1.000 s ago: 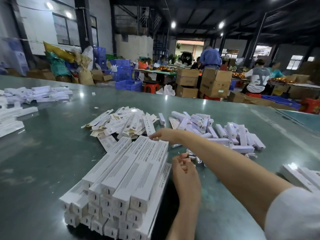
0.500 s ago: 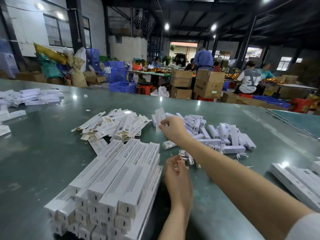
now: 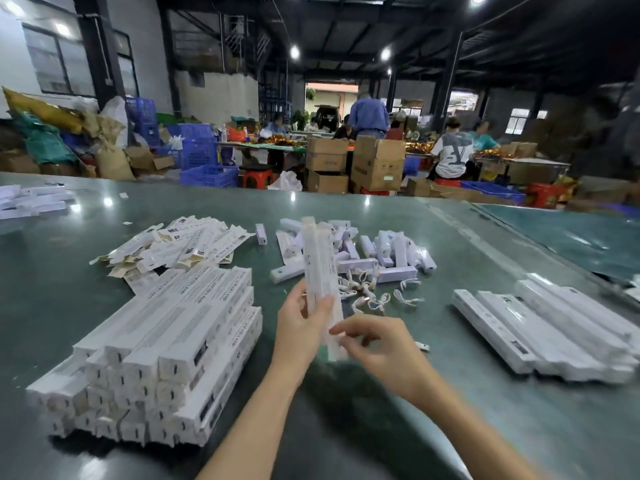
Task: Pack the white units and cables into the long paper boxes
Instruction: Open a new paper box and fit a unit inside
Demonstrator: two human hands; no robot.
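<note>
On the far left of your bench (image 3: 52,306) a small scatter of white packs (image 3: 33,202) lies by the edge, too blurred to say whether filled or empty. Nearer you, a stack of long paper boxes (image 3: 152,362) stands several layers deep with end flaps tucked; judged from that, these are packed and make up the finished share. Behind the stack lies a heap of flat boxes (image 3: 173,244), not yet formed, so a good number of packings remain.

At centre, your left hand (image 3: 298,327) grips one long box (image 3: 320,271) upright, thumb across its face, clear of the bench. Your right hand (image 3: 377,344) is at the lower end of that box, fingers curled; whether it pinches the flap or only touches it cannot be told through the blur. This box appears to be in work, neither filled nor closed as far as can be seen.

Beyond your hands, a pile of white units (image 3: 381,251) waits loose, with cables (image 3: 374,296) strewn just in front of it.

To the right, a further row of long white boxes (image 3: 554,327) lies flat; their contents cannot be told.
</note>
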